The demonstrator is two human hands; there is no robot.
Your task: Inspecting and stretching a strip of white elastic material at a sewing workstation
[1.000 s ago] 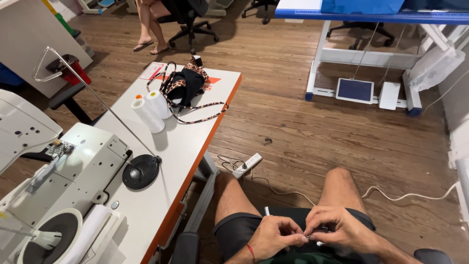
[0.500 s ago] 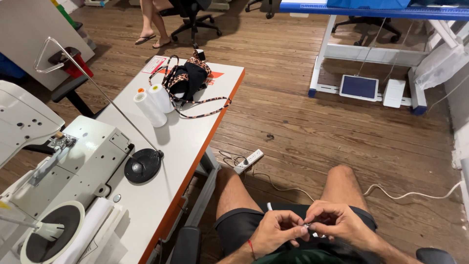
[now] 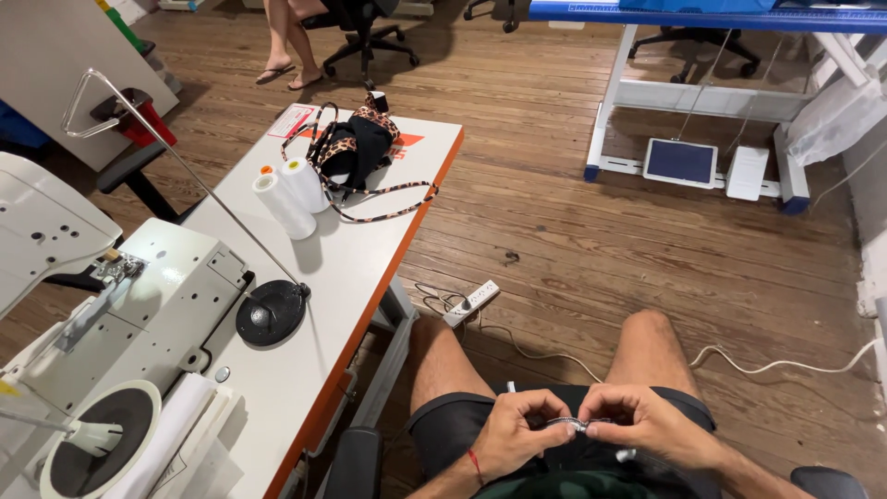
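Observation:
Over my lap, my left hand (image 3: 517, 432) and my right hand (image 3: 642, 423) meet fingertip to fingertip. Both pinch a small silvery piece, a thin strip or zipper-like item (image 3: 573, 424), held between them. I sit with bare knees and dark shorts (image 3: 453, 420) above a wooden floor. To my left stands a white sewing table with an orange edge (image 3: 370, 268). On it sit a white sewing machine (image 3: 102, 305), two white thread cones (image 3: 291, 194) and a pile of leopard-print and black fabric with straps (image 3: 356, 152).
A white power strip (image 3: 471, 300) and cables lie on the floor by my left knee. A foot pedal (image 3: 682, 162) sits under a blue-topped table (image 3: 702, 14) ahead. Another person's legs (image 3: 291, 42) and an office chair (image 3: 365, 32) are at the far top. A thread stand's black base (image 3: 270, 314) rests on the table.
The view has tilted slightly and shifted. My hands stay together over my lap, fingers working the small silvery piece; its position between them barely differs.

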